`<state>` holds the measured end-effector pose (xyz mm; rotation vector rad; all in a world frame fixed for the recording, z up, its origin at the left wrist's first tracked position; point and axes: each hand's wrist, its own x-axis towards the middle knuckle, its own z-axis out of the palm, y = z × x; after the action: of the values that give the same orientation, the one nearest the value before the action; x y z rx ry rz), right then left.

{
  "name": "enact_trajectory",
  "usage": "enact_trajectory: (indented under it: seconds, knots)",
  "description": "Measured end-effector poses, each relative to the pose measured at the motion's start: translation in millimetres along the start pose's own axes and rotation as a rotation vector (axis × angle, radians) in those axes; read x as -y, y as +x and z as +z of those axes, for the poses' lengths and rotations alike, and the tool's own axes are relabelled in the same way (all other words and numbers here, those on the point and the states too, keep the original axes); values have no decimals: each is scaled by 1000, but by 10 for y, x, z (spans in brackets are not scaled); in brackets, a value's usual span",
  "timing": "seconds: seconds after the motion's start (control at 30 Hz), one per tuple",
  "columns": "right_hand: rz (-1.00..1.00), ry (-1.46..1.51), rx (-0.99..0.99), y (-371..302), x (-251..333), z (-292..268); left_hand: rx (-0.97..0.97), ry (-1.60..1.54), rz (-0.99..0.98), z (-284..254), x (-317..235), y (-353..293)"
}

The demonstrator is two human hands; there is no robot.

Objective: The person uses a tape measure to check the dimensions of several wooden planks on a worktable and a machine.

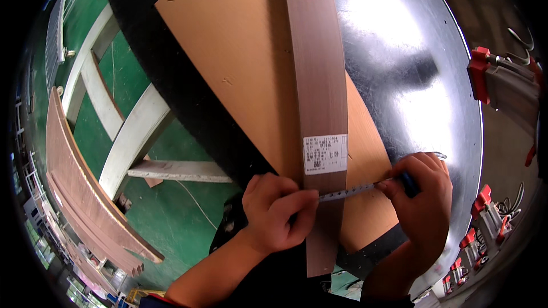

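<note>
A narrow brown wood-grain board [319, 85] runs away from me, with a white printed label [325, 154] stuck on its face. Across it, just below the label, stretches the pale blade of a tape measure [345, 192]. My left hand [279, 212] pinches the blade's end at the board's left edge, fingers curled. To the right of the board, my right hand [425, 199] is closed on the other end of the tape measure; a dark blue part shows between its fingers, the rest being hidden. A wider tan board [228, 63] lies slantwise beneath the brown one.
Both boards rest on a shiny black table [394, 51] with a curved-looking rim. Red-and-grey clamps [481, 74] line the right side. At left, a white frame [134, 142] stands above a green floor [177, 205], beside stacked brown panels [85, 188].
</note>
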<state>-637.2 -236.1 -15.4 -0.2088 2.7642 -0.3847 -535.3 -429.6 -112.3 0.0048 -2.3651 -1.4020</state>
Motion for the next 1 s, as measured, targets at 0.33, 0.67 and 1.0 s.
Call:
enact_trajectory:
  seconds: [0.33, 0.67, 1.0]
  knots:
    - [-18, 26, -125, -79, -33, 103, -7, -44, 19, 37, 26, -16]
    - [-20, 62, -130, -112, -56, 117, -3, -17, 74, 49, 52, -39]
    - [-23, 48, -130, -128, -61, 110, -23, -13, 82, 61, 45, -58]
